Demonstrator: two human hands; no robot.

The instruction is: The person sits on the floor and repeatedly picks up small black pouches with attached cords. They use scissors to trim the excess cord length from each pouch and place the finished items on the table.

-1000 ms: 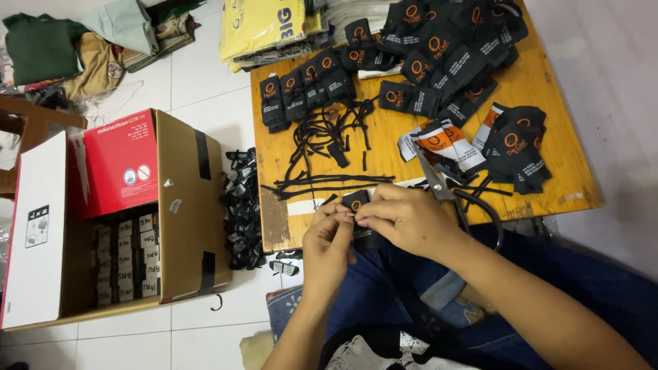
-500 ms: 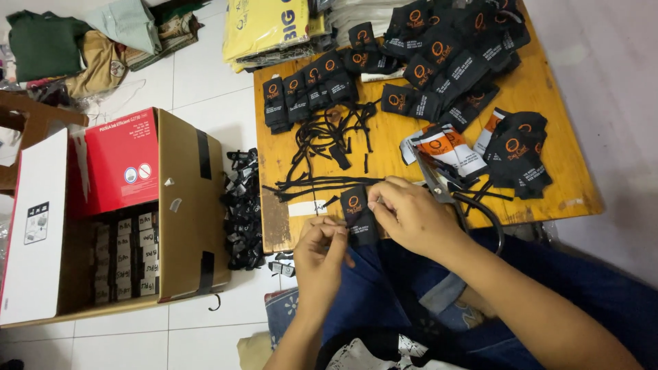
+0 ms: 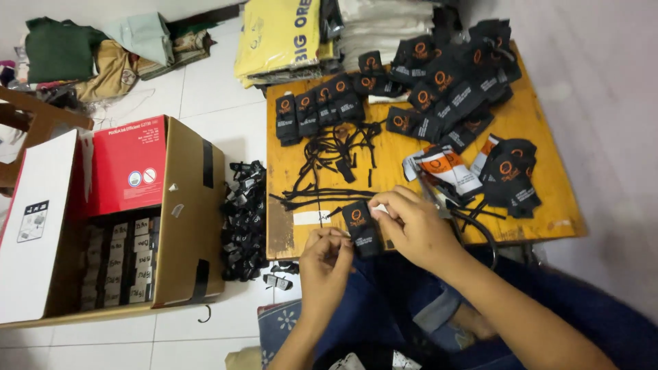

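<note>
Wooden and orange-toned, the low counter (image 3: 541, 130) fills the upper middle of the view, standing on a white tiled floor (image 3: 199, 89). To its left a large cardboard box (image 3: 188, 205) lies open, with a red and white inner flap and rows of small packed items inside. Yellow printed bags (image 3: 277, 34) are stacked beyond the counter's far edge. Rows and heaps of black hang tags with orange round marks (image 3: 439, 82) cover the far half of the counter, and a loose bundle of black cords (image 3: 332, 154) lies near its left side. A pile of small black pieces (image 3: 243, 219) sits on the floor between box and counter. At the counter's near edge the right hand (image 3: 411, 229) pinches the top of one black hang tag (image 3: 361, 227) between thumb and fingers, holding it upright just over the edge. The left hand (image 3: 325, 264) sits just below and beside it, fingertips pressed together on a thin black cord that is barely visible.
</note>
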